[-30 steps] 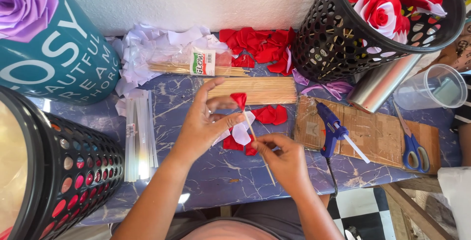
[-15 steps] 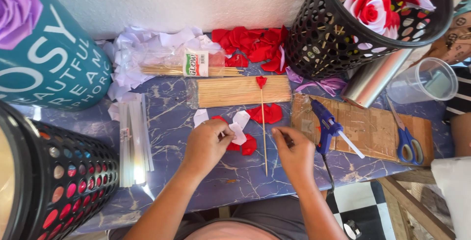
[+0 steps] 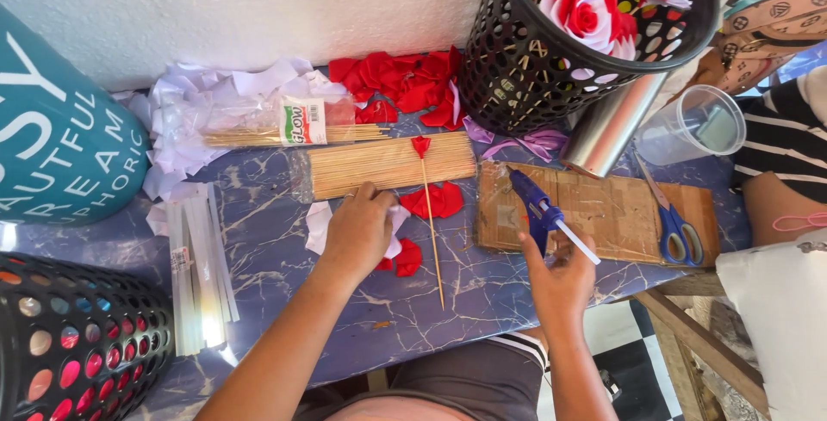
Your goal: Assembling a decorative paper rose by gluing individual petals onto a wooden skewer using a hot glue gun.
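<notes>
At far left, a teal rounded container [image 3: 60, 128] with white lettering; below it, a black perforated basket [image 3: 77, 343] showing red through its holes. Beside the basket, a bundle of clear glue sticks [image 3: 200, 270] on the blue marbled table [image 3: 267, 240]. Behind these, white paper scraps [image 3: 215, 94] and a clear packet of thin sticks [image 3: 284, 133] with a white label printed red and green; just in front, a loose bundle of bamboo skewers [image 3: 388, 165].

Left hand [image 3: 357, 232]: palm down, fingers curled over white and red petals [image 3: 405, 257]; whether it pinches one cannot be told.

Single skewer [image 3: 431, 232], a small red bud [image 3: 420, 145] at its far tip, lies free on the table just right of the left hand, well left of the right.

Right hand [image 3: 560, 279]: closing loosely at the handle of the blue glue gun [image 3: 536, 210], which rests on a cardboard sheet [image 3: 603, 210].

Farther right: blue-handled scissors [image 3: 676, 227], silver foil roll [image 3: 616, 124], clear plastic cup [image 3: 693, 124], black basket of red and white paper roses [image 3: 586, 8].
</notes>
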